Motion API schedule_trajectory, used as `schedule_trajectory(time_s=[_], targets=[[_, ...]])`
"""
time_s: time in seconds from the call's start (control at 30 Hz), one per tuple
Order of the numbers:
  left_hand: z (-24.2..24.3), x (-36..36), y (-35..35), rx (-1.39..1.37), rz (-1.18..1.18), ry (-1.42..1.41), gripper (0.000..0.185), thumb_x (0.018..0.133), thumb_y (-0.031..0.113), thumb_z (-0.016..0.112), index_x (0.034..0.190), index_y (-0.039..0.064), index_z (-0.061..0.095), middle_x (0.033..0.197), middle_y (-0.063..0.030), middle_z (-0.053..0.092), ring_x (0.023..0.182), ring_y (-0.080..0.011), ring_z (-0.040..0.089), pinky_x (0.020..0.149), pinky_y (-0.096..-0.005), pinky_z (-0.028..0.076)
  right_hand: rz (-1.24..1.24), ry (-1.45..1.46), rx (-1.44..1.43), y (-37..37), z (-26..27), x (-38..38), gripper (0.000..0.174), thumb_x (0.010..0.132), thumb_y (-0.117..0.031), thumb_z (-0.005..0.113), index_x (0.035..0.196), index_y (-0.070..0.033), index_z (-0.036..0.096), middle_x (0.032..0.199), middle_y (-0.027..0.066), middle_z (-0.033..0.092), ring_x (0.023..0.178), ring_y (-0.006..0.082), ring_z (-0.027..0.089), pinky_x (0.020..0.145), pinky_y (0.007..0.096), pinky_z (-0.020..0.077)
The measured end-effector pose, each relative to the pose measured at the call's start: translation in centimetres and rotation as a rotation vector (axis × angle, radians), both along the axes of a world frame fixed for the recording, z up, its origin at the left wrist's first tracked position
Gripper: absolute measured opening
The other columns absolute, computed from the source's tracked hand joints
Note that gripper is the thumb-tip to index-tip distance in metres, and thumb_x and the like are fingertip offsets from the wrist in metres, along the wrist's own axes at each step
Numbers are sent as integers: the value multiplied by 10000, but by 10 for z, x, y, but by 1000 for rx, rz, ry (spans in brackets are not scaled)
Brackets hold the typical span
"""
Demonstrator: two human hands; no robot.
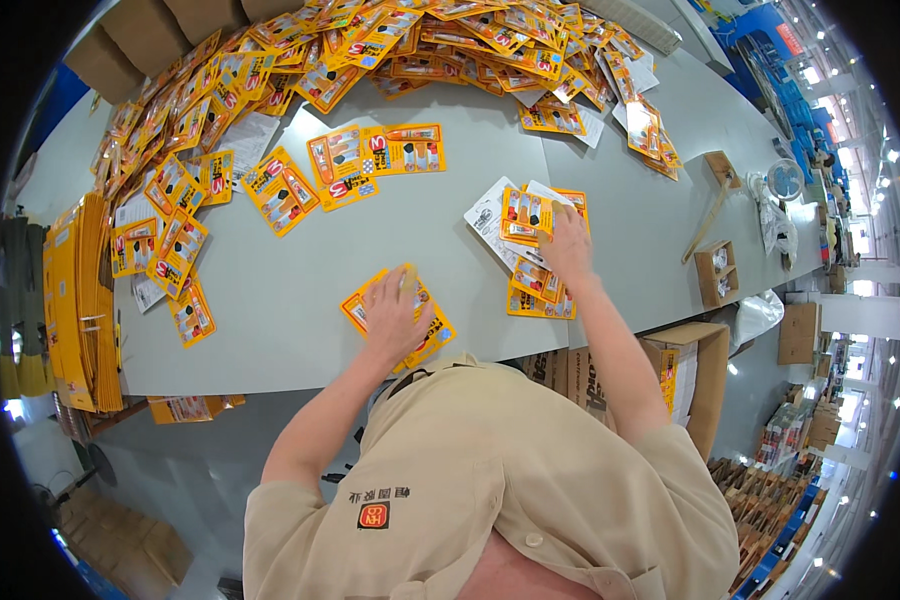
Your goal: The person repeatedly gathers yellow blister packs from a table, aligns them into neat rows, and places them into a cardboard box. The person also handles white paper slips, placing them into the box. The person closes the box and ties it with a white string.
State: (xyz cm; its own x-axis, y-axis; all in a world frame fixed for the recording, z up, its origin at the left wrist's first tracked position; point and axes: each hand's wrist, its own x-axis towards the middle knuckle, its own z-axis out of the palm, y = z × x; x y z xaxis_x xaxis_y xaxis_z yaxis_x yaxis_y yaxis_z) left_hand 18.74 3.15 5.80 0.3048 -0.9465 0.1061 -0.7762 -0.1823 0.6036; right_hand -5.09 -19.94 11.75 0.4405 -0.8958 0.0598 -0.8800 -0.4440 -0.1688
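Near the table's front edge, my left hand (396,319) lies palm down on blister cards (439,330) of glue tubes, yellow and overlapping; its fingers cover part of them, and whether they grip is unclear. My right hand (568,244) reaches over a loose stack further right, its fingertips at the edge of a yellow blister card (523,214). Under that card lie white-backed cards (487,217) turned face down. More yellow cards (536,281) lie just below, towards the table edge. Beyond my left hand, several single cards (281,191) rest face up on the grey table (450,217).
A large heap of blister cards (435,45) curves along the far side. Flattened yellow cartons (82,300) stand at the left edge. To the right are a small wooden box (716,274), a wooden stick (709,217) and plastic bags (776,217). An open cardboard box (709,375) is below the table.
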Motion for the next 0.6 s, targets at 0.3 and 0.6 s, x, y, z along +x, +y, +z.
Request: schedule_trajectory(time_s=[0.3, 0.6], targets=[[-41, -41, -215, 101, 212, 589, 599, 866, 276, 711, 1320, -93, 582, 1232, -286, 680, 1132, -377, 672, 984, -435, 516, 166, -112, 180, -7, -25, -33, 396, 908, -278, 719, 1211, -24, 684, 1271, 167, 641, 1239, 350, 568, 1050, 443, 476], [1, 31, -229, -93, 248, 179, 263, 930, 215, 643, 1065, -3, 701, 938, -223, 716, 878, -387, 690, 815, -467, 533, 126, -255, 81, -4, -53, -76, 395, 840, -204, 795, 1171, -23, 679, 1304, 143, 611, 1248, 344, 535, 1063, 461, 436]])
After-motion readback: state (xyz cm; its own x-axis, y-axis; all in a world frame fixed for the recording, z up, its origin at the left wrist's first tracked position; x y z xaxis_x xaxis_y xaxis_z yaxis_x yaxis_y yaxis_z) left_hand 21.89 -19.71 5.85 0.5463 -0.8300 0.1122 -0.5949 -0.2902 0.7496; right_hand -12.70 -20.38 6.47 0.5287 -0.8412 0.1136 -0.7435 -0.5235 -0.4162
